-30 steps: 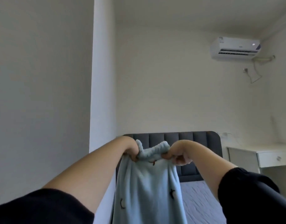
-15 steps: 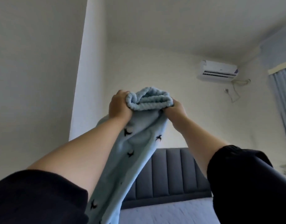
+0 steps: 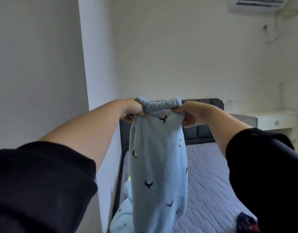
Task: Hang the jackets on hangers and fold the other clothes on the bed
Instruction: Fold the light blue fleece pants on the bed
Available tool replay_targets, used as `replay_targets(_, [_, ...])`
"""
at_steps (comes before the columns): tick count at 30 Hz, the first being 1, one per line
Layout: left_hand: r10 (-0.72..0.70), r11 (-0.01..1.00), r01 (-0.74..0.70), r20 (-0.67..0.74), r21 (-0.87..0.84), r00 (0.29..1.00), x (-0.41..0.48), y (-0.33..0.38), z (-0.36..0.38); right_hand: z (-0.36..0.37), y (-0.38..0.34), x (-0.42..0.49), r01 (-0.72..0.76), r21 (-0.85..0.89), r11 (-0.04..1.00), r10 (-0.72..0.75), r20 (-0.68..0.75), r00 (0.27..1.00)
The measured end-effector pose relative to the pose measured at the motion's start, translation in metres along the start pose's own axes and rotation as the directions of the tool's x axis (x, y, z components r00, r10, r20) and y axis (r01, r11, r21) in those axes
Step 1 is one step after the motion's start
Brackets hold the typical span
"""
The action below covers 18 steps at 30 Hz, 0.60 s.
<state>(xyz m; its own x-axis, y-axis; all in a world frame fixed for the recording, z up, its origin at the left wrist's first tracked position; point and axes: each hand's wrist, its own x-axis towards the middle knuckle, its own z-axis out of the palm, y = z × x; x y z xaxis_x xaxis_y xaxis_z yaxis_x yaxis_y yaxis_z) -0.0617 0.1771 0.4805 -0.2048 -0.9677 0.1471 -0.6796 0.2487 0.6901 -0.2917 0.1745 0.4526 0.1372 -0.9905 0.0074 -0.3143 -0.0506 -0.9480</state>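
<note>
So this looks pretty early for this piece, I'd say. The fleecy blue pants (image 3: 158,165) are up in the air over the left side of the bed (image 3: 212,174), not folded at all yet. The left hand (image 3: 133,109) has its fingers curled tight around the left end of the waistband (image 3: 159,105), and the right hand (image 3: 187,115) pinches the right end the same way, so the elastic is stretched flat between them.

Orientation: waistband on top, legs hanging straight down toward the near edge, so the long axis runs pretty much vertical. The cuffs drop out of view at the bottom, so can't tell if they touch the mattress.

What's left, judging from here: lay these down and fold them. There's also another pale blue garment (image 3: 123,207) bunched near the left edge of the bed, and a dark garment (image 3: 245,222) lying near right, both unfolded. No jackets, hangers or finished piles in view, so can't say how that part stands.
</note>
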Motion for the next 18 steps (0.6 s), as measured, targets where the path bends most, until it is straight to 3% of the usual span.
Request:
replay_targets(3, [-0.213,0.976,0.200,0.161,0.089,0.964,-0.001,-0.021,0.022,0.000,0.031,0.001,-0.186,-0.084,0.979,0.188,0.017,0.982])
replay_targets(7, [-0.435,0.900,0.411,0.292,0.144,0.852,0.013,-0.041,0.058,0.011,0.071,0.020,-0.425,-0.026,0.905,0.426,0.033,0.904])
replay_targets(9, [-0.464,0.884,0.457,0.319,0.100,0.826,0.025,-0.054,0.080,0.021,0.091,0.033,-0.441,0.045,0.896,0.439,0.051,0.897])
replay_targets(11, [-0.414,0.892,0.447,0.277,-0.065,0.867,0.046,-0.066,0.098,0.033,0.104,0.050,-0.373,0.098,0.923,0.374,0.011,0.928])
replay_targets(13, [-0.352,0.883,0.381,0.149,-0.273,0.924,0.071,-0.064,0.104,0.043,0.100,0.070,-0.202,0.069,0.977,0.209,-0.125,0.970])
replay_targets(15, [-0.307,0.880,0.243,-0.100,-0.407,0.946,0.096,-0.040,0.085,0.035,0.064,0.088,0.068,-0.010,0.998,-0.067,-0.371,0.926])
replay_targets(16, [-0.178,0.928,0.065,-0.283,-0.367,0.943,0.108,-0.018,0.064,0.022,0.035,0.093,0.192,-0.105,0.976,-0.219,-0.499,0.839])
replay_targets(17, [0.035,0.952,-0.167,-0.452,-0.255,0.891,0.116,0.011,0.036,0.005,-0.003,0.094,0.303,-0.201,0.932,-0.362,-0.593,0.719])
replay_targets(18, [0.245,0.916,-0.380,-0.568,-0.130,0.786,0.118,0.042,0.004,-0.013,-0.046,0.092,0.414,-0.265,0.871,-0.479,-0.642,0.598])
